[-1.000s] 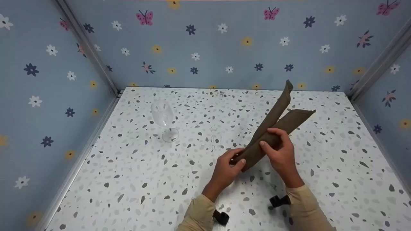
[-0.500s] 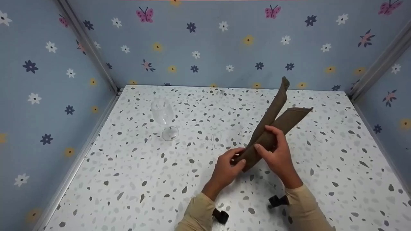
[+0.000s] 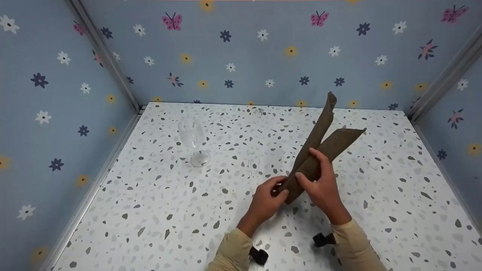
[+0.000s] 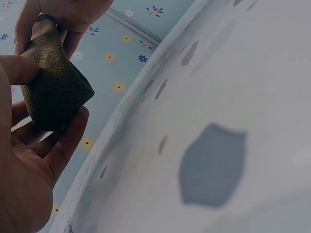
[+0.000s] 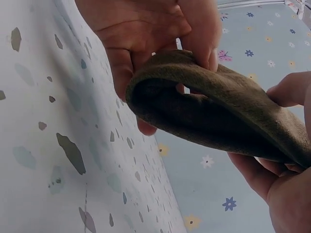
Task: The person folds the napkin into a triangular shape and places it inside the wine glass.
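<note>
A brown cloth napkin [image 3: 335, 146], rolled and folded into two diverging tails, is held up over the table by both hands. Its bottom end sits between the thumb and fingers of my left hand [image 3: 264, 201]. Higher up, my right hand [image 3: 324, 186] grips the cloth, thumb on the near side. In the left wrist view the napkin [image 4: 58, 92] has a narrowed, bunched shape between the two hands. An open loop of the napkin [image 5: 238, 99] shows in the right wrist view. To the left, a clear stemmed wine glass [image 3: 191, 133] stands upright, apart from both hands.
The white speckled tabletop [image 3: 158, 210] is bordered by blue flowered panels [image 3: 248, 52] at the back and both sides. Metal corner posts [image 3: 107, 56] join the panels. Black wrist-camera mounts [image 3: 259, 256] stick out from the sleeves.
My right hand has shifted slightly left along the napkin, toward the left hand. The napkin's upper tails have swung a little left. My left hand and the wine glass stay nearly in place.
</note>
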{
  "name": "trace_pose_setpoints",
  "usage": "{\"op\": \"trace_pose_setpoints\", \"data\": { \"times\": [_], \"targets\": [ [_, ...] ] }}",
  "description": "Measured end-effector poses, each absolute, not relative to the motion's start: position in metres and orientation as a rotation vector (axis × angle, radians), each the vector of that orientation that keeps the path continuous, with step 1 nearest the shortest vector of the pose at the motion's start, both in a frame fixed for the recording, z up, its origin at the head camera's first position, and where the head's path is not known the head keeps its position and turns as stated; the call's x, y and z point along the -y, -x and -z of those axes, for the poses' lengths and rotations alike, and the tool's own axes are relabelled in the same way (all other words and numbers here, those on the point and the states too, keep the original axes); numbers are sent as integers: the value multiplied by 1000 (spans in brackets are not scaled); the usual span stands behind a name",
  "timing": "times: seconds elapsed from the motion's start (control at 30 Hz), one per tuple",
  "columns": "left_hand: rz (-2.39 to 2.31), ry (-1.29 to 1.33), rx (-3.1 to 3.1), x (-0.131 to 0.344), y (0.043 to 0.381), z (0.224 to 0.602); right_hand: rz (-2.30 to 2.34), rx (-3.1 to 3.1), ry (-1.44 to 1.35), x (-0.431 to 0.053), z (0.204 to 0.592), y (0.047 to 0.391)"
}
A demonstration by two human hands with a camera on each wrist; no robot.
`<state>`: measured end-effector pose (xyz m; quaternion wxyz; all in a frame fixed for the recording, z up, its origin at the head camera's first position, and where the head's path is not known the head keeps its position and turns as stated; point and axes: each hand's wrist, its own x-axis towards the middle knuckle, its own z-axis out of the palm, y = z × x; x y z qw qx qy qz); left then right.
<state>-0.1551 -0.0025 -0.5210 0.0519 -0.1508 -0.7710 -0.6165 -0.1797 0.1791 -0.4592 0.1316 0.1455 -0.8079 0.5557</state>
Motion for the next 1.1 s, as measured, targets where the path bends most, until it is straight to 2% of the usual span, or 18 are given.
{"op": "trace_pose_setpoints", "data": {
  "times": [0.43,1.1],
  "targets": [
    [1874,463,2371,2,155,520,-1329,2323,-567,-178,468,181],
    [1923,482,2371,2,155,520,-1311,2343,-596,-183,470,183]
  ]
}}
